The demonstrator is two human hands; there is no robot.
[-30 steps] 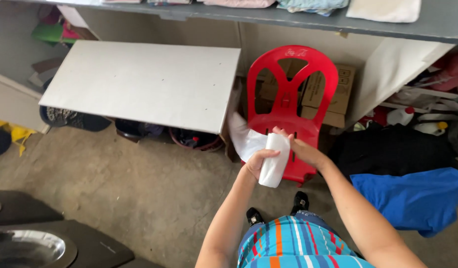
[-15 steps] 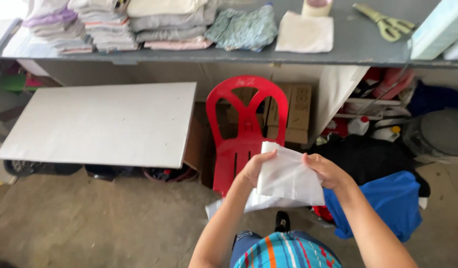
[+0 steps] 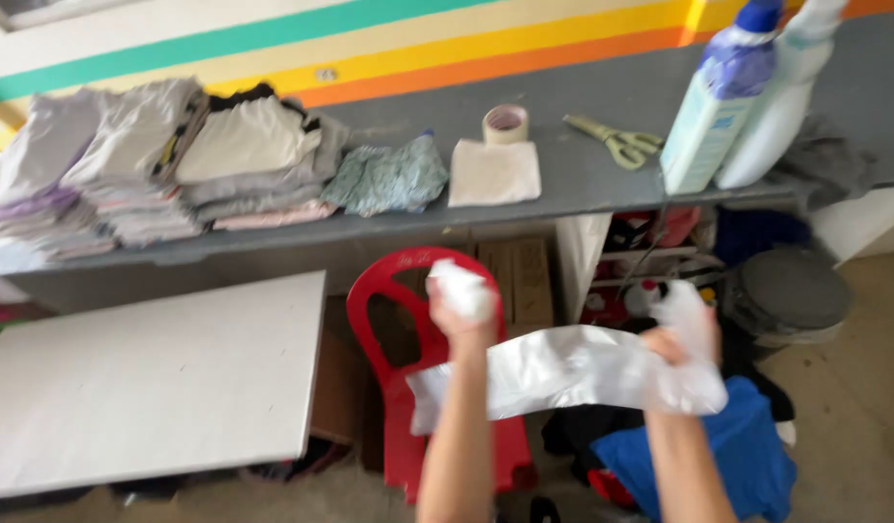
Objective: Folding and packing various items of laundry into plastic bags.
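A white cloth is stretched between my two hands at chest height. My left hand is closed on one bunched end, raised in front of the red plastic chair. My right hand grips the other bunched end, lower and to the right, above a blue garment. The cloth sags slightly between the hands and is blurred by motion.
A grey shelf holds stacks of folded clothes, a folded white cloth, a tape roll, scissors and two bottles. A white board table stands at left. A grey bucket sits at right.
My hands have pulled apart, stretching the cloth wide, where before it was held bunched and close together. The view has tilted up from the floor to the shelf.
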